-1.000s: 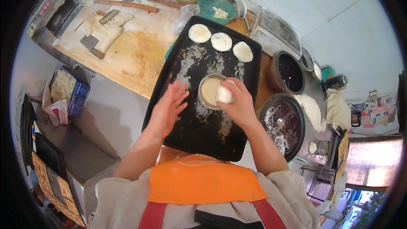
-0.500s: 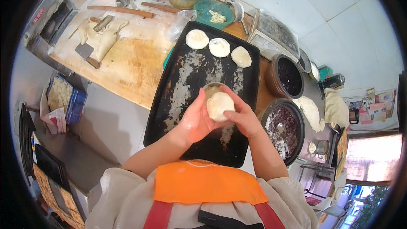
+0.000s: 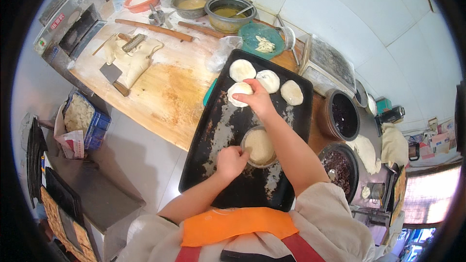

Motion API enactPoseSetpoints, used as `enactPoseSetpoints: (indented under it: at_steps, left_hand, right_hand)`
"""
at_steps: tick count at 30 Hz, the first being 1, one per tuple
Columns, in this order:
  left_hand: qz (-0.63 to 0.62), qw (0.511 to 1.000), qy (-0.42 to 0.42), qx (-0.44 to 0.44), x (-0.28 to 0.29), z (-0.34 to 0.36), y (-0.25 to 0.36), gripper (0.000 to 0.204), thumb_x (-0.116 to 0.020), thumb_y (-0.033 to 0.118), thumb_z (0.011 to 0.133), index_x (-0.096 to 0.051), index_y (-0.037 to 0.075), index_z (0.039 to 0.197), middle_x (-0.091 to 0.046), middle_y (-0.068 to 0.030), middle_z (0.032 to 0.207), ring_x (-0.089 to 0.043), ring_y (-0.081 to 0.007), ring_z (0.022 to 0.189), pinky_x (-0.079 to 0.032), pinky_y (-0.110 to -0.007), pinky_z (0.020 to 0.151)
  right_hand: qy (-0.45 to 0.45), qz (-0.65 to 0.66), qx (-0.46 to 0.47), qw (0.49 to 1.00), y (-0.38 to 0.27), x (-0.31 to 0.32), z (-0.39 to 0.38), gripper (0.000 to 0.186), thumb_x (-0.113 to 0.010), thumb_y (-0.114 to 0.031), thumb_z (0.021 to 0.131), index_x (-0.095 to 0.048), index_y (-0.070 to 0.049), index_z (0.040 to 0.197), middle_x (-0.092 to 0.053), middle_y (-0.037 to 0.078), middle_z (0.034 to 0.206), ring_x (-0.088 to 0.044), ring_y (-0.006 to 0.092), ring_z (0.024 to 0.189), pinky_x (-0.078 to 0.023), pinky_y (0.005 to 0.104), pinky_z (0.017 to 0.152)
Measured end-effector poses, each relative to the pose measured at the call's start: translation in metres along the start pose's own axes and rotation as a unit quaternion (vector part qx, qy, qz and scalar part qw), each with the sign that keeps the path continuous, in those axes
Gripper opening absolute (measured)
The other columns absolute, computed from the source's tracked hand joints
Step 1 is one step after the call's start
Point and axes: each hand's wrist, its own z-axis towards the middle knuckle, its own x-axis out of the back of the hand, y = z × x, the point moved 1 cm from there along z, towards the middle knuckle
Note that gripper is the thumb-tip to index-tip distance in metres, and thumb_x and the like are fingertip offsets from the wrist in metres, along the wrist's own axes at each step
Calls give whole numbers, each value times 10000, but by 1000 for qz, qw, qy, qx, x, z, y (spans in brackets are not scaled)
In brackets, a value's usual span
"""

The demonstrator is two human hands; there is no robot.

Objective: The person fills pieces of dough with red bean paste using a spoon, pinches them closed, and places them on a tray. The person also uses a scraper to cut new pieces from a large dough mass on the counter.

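Black tray (image 3: pixel 252 191): in the head view, it lies slantwise under both hands, its surface patched grey and brown.
Right hand (image 3: pixel 259 98): stretched forward, back of the hand up, thumb and fingers gripping the edge of a dough round (image 3: pixel 238 95); the forearm crosses the tray just right of the bowl.
Held dough: over the tray's far left part, just beside the nearest of three flat rounds (image 3: pixel 267 81); whether its underside touches the tray, I cannot tell.
Left hand (image 3: pixel 231 162): low over the tray, wrist coming in from the lower left, fingers curled in, thumb and forefinger pinched on the rim of a round bowl (image 3: pixel 247 135).
Bowl filling: pale, grainy crumbs (image 3: pixel 260 146).
Machine label (image 3: pixel 57 21): red, with printed characters, on the metal machine (image 3: pixel 69 29) at far left; small.
Paper sack (image 3: pixel 73 144): red print, unclear, by the blue basket (image 3: pixel 98 131).
Wall papers (image 3: pixel 441 139): too small to read.
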Motion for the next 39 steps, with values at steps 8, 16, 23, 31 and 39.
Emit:
enactPoseSetpoints:
  at_steps: [8,16,23,31,39]
  left_hand:
    - [-55,995,80,-5,40,-57,-61,337,-652,257,786,-585,-31,625,-541,-222,605,-563,-385,569,-442,-439,532]
    - [-132,987,79,42,38,-69,-81,299,-670,190,778,-567,-51,634,-522,-177,552,-499,-230,472,-409,-363,490]
    - [-198,971,80,110,36,-69,-83,243,-666,151,800,-591,-32,660,-540,-42,539,-467,-94,525,-389,-308,499]
    - [-171,969,137,111,46,-42,-111,361,-576,350,948,-652,13,1052,-656,-39,881,-587,-108,736,-432,-247,570]
    - [-71,920,347,-168,4,-114,72,359,-654,219,923,-605,-1,1203,-627,-154,1169,-601,-256,1034,-489,-361,881]
  right_hand:
    - [-44,-542,283,790,43,-36,23,794,-711,-378,803,-389,75,1369,-310,251,1489,-249,399,1409,-215,483,1154]
    - [-92,-584,204,780,50,-46,2,897,-597,-523,859,-271,70,1448,-203,228,1547,-134,370,1454,-134,482,1178]
    - [-89,-531,217,815,48,-46,-3,907,-617,-530,846,-278,57,1448,-219,221,1543,-139,351,1456,-116,473,1182]
    - [-99,-346,216,908,-65,45,-12,939,-664,-570,776,-344,51,1404,-294,243,1502,-184,385,1439,-159,511,1163]
    - [418,-509,170,734,-45,439,-337,471,-723,-285,755,-630,-97,1176,-617,171,1158,-549,382,1121,-448,455,961]
